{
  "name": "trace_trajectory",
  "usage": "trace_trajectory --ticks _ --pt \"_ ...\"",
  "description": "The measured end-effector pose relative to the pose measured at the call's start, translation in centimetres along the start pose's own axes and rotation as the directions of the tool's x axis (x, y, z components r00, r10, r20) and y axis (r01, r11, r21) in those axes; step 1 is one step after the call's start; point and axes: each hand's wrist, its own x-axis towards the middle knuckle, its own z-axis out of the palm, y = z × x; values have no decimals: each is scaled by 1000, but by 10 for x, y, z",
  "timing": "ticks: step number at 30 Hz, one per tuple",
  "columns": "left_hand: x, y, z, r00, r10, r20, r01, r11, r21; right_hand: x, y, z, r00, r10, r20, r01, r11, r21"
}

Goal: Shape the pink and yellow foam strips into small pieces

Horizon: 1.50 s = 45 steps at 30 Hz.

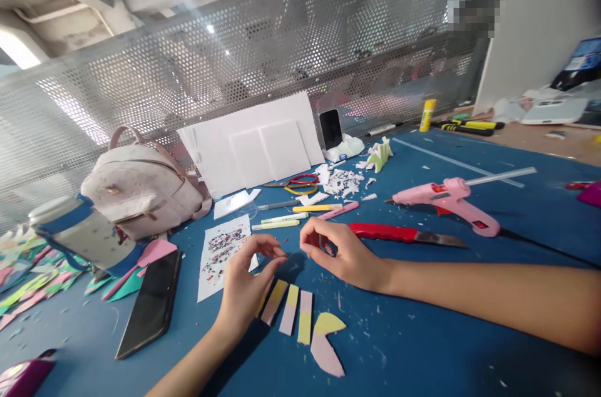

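Note:
My left hand (246,281) hovers over the blue table (422,334), thumb and fingers pinched together near several pink-and-yellow paper strips (291,309). What it pinches is too small to make out. My right hand (335,250) is close beside it, fingers curled in a pinch just above the table, tips almost meeting the left hand's. A curved pink-and-yellow paper piece (325,342) lies below the strips.
A red-handled knife (404,234) and pink glue gun (448,196) lie right of my hands. A black phone (153,303), patterned paper sheet (220,253), pens (286,218), bottle (82,231), backpack (141,187), white boards (253,146) and paper scraps (28,272) surround.

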Motion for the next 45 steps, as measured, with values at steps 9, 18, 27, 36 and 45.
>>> trace_trajectory --ticks 9,18,27,36,45 --pt "-7 0 8 1000 -3 -4 3 995 -95 -3 -3 0 999 -35 17 36 998 -47" --pt "-6 -2 9 999 -35 -25 29 981 -193 -4 -2 0 999 -31 -17 31 999 -43" --pt "-6 0 10 990 -140 10 136 934 -332 -4 -4 0 997 -64 -37 62 997 -38" --pt "-7 -5 10 988 -157 8 150 926 -346 -6 -1 1 998 -38 -43 35 998 -59" --pt "-6 -3 10 986 -166 3 157 928 -337 -4 -1 1 999 -30 -35 27 997 -69"
